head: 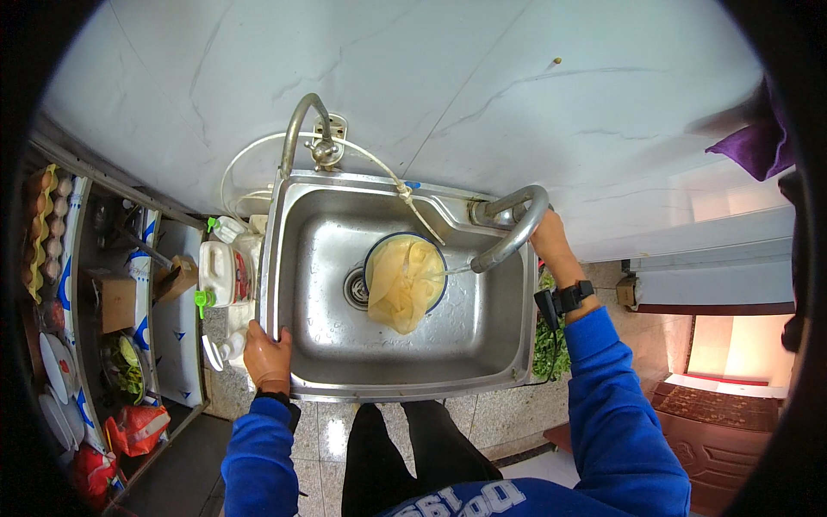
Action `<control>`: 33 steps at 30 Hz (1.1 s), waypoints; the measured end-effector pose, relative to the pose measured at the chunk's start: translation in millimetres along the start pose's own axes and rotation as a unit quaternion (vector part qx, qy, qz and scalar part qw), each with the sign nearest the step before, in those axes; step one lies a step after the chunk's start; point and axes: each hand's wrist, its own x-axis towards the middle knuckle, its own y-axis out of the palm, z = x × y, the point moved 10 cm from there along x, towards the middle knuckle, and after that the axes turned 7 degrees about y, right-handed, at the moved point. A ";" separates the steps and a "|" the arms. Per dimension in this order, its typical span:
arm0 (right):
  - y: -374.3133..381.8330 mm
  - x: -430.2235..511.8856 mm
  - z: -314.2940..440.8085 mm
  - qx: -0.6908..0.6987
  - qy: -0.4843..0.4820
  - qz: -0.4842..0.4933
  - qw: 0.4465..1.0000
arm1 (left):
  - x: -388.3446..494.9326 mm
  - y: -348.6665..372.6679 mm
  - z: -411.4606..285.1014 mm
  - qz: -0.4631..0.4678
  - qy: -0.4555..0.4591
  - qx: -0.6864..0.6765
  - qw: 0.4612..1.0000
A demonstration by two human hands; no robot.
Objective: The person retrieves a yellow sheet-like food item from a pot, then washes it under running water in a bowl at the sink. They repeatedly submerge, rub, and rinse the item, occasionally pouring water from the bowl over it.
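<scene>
A stainless steel sink (pixel 400 355) lies before me. In its basin a bowl with a blue rim (pixel 376 245) stands beside the drain strainer (pixel 356 289), with pale yellow cloth-like material (pixel 405 281) in it and hanging over its near edge. Water runs into the bowl from the curved metal faucet (pixel 510 242) on the right. My right hand (pixel 549 242) is at that faucet's base, its fingers partly hidden behind the pipe. My left hand (pixel 268 358) rests on the sink's left rim, fingers over the edge.
A second faucet (pixel 323 148) with a white hose (pixel 381 165) stands at the back left. Plastic bottles (pixel 223 274) crowd the sink's left side. Farther left, a shelf unit (pixel 145 284) holds eggs, boxes, plates and bags. Green leaves (pixel 552 349) lie right of the sink, below its rim.
</scene>
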 end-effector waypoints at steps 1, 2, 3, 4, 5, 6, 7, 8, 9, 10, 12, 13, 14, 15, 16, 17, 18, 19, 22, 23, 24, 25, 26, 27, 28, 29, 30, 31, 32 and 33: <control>1.5 -0.4 -1.1 -0.003 0.000 0.001 1.000 | -0.2 -1.5 -1.6 -0.008 0.005 0.007 1.000; 3.4 -1.0 -1.9 -0.006 -0.001 0.001 1.000 | 0.1 -1.3 -1.5 -0.006 0.004 0.008 1.000; 5.5 -3.1 -2.9 -0.008 0.003 0.000 1.000 | 0.1 -1.0 -1.2 -0.005 0.002 0.009 1.000; 6.4 -7.5 -1.4 0.011 0.002 -0.014 1.000 | 0.0 -1.5 -1.6 -0.006 0.004 0.011 1.000; 8.0 -13.8 0.8 0.032 0.005 -0.030 0.999 | -0.2 0.4 0.1 0.002 -0.003 0.007 1.000; 9.0 -21.5 -1.5 0.053 0.031 -0.043 0.997 | -0.1 1.6 1.1 0.007 -0.007 0.004 1.000; 7.2 -33.6 6.0 0.084 0.011 -0.068 0.994 | 0.2 2.9 2.3 0.011 -0.010 0.000 1.000; 9.0 -50.2 11.3 0.115 0.013 -0.088 0.989 | 0.4 3.8 2.8 0.013 -0.011 0.001 1.000; 13.5 -65.7 13.3 0.144 0.040 -0.097 0.984 | 0.6 4.9 3.4 0.013 -0.013 0.003 1.000; 16.5 -80.4 22.5 0.181 0.028 -0.094 0.979 | 1.0 5.6 4.9 0.015 -0.014 0.006 1.000; 33.6 -104.5 31.1 0.243 0.075 -0.040 0.966 | 1.2 4.1 4.9 0.003 -0.009 0.014 1.000; 55.1 -114.7 41.0 0.195 0.092 0.047 0.975 | 0.3 3.8 4.8 -0.001 -0.006 0.018 1.000; 82.0 -126.1 46.1 0.137 0.127 0.154 0.970 | 0.9 5.3 5.4 0.004 -0.005 0.011 1.000; 108.5 -140.7 47.5 0.071 0.169 0.256 0.949 | 0.5 5.5 5.5 0.004 -0.006 0.009 1.000; 124.6 -154.7 74.8 0.115 0.093 0.314 0.938 | 0.6 5.7 5.7 0.005 -0.007 0.010 1.000; 147.1 -161.7 92.3 0.120 0.088 0.341 0.928 | 0.7 5.4 5.8 0.006 -0.008 0.010 1.000; 165.9 -161.8 115.4 0.138 0.034 0.366 0.920 | 1.2 5.8 6.3 0.009 -0.012 0.008 1.000; 174.8 -154.5 134.5 0.102 -0.035 0.318 0.942 | 1.0 6.0 6.7 0.013 -0.017 0.007 1.000; 209.8 -145.0 170.3 0.000 -0.164 0.221 0.961 | 0.8 2.1 3.5 0.003 -0.013 0.005 1.000; 227.8 -140.7 169.9 -0.029 -0.154 0.229 0.961 | 0.1 1.0 2.1 0.001 -0.009 0.005 1.000; 243.8 -136.2 167.5 -0.058 -0.145 0.237 0.959 | 0.2 2.7 3.6 0.012 -0.018 -0.003 1.000; 256.4 -132.2 166.0 -0.051 -0.137 0.242 0.959 | -0.1 1.7 2.4 0.009 -0.014 0.003 1.000; 268.3 -127.6 163.9 -0.045 -0.129 0.247 0.959 | 0.3 0.9 1.6 0.006 -0.012 0.010 1.000; 279.3 -125.1 160.4 -0.040 -0.121 0.252 0.959 | 0.0 -0.9 0.2 -0.001 -0.005 0.018 1.000; 283.7 -124.2 160.1 -0.022 -0.139 0.236 0.961 | 0.0 0.1 1.3 0.002 -0.010 0.012 1.000; 293.5 -122.3 156.3 -0.025 -0.136 0.238 0.961 | -0.5 1.5 2.0 0.007 -0.012 0.006 1.000; 302.0 -118.3 154.3 -0.024 -0.137 0.234 0.962 | 0.0 2.8 2.6 0.011 -0.013 0.000 1.000; 313.1 -114.7 149.4 -0.035 -0.124 0.244 0.961 | 0.6 3.7 3.3 0.014 -0.014 -0.005 1.000; 317.7 -112.5 151.1 -0.045 -0.153 0.235 0.959 | 1.7 2.5 2.8 0.007 -0.011 0.000 1.000; 319.5 -108.9 151.8 -0.033 -0.163 0.220 0.961 | 2.0 1.4 2.0 0.003 -0.007 0.006 1.000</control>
